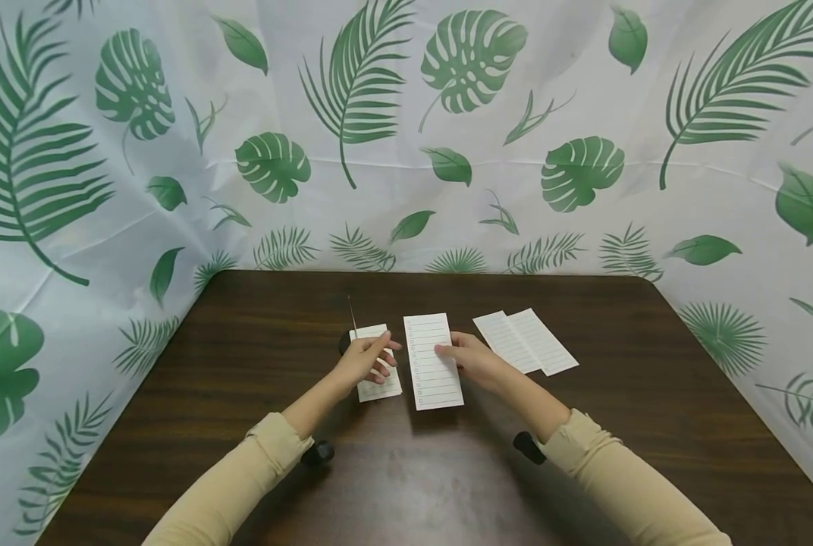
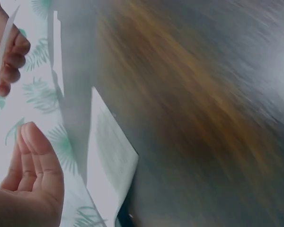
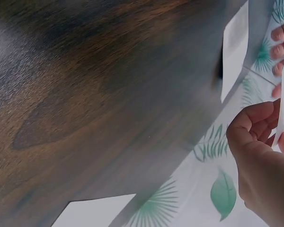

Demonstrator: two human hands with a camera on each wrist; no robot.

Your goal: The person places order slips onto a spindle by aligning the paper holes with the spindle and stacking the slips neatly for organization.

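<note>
Head view: right hand (image 1: 476, 359) pinches 1 lined slip (image 1: 428, 379); left hand (image 1: 365, 359) — fingers loose, gripping nothing — hovers by 1 white card (image 1: 382, 389) over a black base (image 1: 343, 343).

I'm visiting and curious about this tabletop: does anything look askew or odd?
Two lined slips on the right lie slanted, unlike the straighter slip in the right hand. A thin rod also rises at the left slip, odd among paper; whether it pierces it is unclear.
</note>
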